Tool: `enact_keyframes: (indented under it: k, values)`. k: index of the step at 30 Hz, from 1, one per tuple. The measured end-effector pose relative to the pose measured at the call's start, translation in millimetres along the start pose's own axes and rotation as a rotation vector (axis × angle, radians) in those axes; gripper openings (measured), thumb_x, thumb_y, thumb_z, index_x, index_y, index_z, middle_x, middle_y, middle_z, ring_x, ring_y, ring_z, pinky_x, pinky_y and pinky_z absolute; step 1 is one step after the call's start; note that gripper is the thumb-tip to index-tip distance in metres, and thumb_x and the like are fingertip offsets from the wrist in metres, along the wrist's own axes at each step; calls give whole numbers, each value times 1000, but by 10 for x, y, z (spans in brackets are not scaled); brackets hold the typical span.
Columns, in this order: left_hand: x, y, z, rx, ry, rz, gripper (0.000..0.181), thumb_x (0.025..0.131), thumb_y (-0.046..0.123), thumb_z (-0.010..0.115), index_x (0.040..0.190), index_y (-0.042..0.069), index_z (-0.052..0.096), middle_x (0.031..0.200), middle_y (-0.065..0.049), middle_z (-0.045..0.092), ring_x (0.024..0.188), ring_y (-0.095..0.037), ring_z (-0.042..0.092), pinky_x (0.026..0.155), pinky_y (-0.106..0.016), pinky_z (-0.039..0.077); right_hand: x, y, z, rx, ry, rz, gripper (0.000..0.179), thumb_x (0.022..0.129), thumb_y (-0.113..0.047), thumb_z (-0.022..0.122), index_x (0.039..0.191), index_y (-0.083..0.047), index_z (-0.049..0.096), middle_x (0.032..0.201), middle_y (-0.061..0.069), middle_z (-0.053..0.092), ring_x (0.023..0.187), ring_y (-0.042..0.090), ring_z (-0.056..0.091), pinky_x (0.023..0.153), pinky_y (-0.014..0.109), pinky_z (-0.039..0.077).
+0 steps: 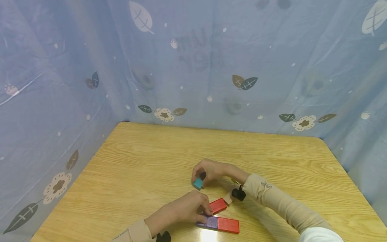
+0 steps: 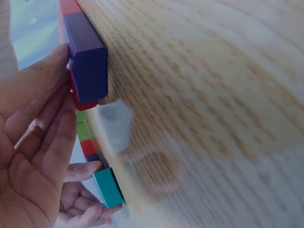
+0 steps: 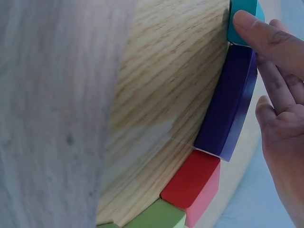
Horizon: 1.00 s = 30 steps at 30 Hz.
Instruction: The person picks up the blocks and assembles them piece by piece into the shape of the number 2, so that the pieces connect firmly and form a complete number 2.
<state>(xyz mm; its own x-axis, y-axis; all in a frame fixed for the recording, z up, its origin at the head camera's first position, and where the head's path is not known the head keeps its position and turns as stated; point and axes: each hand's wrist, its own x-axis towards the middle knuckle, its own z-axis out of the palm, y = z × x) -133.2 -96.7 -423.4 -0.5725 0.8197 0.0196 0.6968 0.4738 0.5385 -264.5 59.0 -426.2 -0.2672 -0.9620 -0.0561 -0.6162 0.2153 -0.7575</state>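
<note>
My left hand [image 1: 191,206] pinches a purple block [image 1: 212,222] near the table's front, thumb on one side and fingers on the other. A red block [image 1: 228,225] lies end to end with it. Just behind, another red block [image 1: 218,205] sits at an angle by the left fingertips. Farther back, my right hand [image 1: 210,170] holds a teal block [image 1: 198,183] between thumb and finger. In the right wrist view the teal block [image 3: 235,33] meets the end of a dark purple block [image 3: 225,97], followed by a red block [image 3: 192,178] and a green block [image 3: 154,216] in a curved row.
A plain wooden block [image 1: 228,199] touches the angled red block's corner, partly under the right wrist's black camera [image 1: 239,194]. The right forearm hides part of the curved row in the head view. A blue patterned curtain [image 1: 193,67] surrounds the wooden table [image 1: 145,161].
</note>
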Motion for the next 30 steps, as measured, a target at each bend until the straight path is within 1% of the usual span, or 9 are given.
enact_keyframes:
  k: [6,12,16,19,20,22,25,27,30]
  values:
    - [10,16,2,12,-2,-5,20,75,15,81,94,14,76,88,14,65,84,8,55,76,-6,42,-14,-2,4,-3,2,21,33,69,8,80,98,-3,71,97,3,70,93,9,62,85,27,52]
    - [31,59,-1,32,-22,-15,18,75,16,81,92,15,76,87,15,64,78,9,53,66,-5,41,-67,-7,15,0,1,34,35,69,8,80,100,-4,71,99,2,70,94,7,61,85,28,52]
    - [60,124,-8,79,-41,-17,17,77,16,80,93,14,76,84,14,63,73,9,53,65,-4,40,-150,-47,-19,-31,11,20,40,72,6,78,110,-6,69,111,1,68,107,8,59,93,30,48]
    - [63,201,1,159,-48,-3,13,79,15,78,91,12,77,84,13,63,75,7,54,68,-4,42,-271,-125,-85,-67,60,5,44,77,5,74,119,-6,65,124,4,63,120,14,53,101,36,43]
    - [54,228,8,188,-47,-2,12,79,15,78,91,12,77,84,12,62,77,7,54,69,-4,42,-327,-169,-115,-62,90,8,44,80,4,72,122,-5,63,128,7,61,124,18,50,104,40,40]
    - [29,278,20,217,-44,-25,9,81,15,77,89,12,76,85,12,61,77,6,53,68,-6,43,-452,-231,-184,-67,179,5,43,85,0,68,127,-5,59,134,11,56,128,24,47,105,47,37]
    - [-31,314,20,239,-27,-95,7,83,20,75,88,15,76,86,13,57,77,4,50,64,-10,44,-636,-325,-303,-17,385,31,41,92,-6,62,132,-4,55,138,14,52,131,29,43,107,51,33]
    - [-66,314,7,230,-13,-141,8,84,22,73,88,15,75,86,13,57,78,1,50,63,-13,44,-773,-370,-377,27,546,67,40,95,-10,59,134,-4,52,140,14,50,131,28,43,109,47,33]
    - [-121,300,-38,226,-1,-177,14,85,27,72,95,16,75,94,11,61,89,-4,56,68,-19,49,-996,-407,-449,110,750,109,40,98,-10,54,136,-1,50,140,16,48,130,30,43,107,34,36]
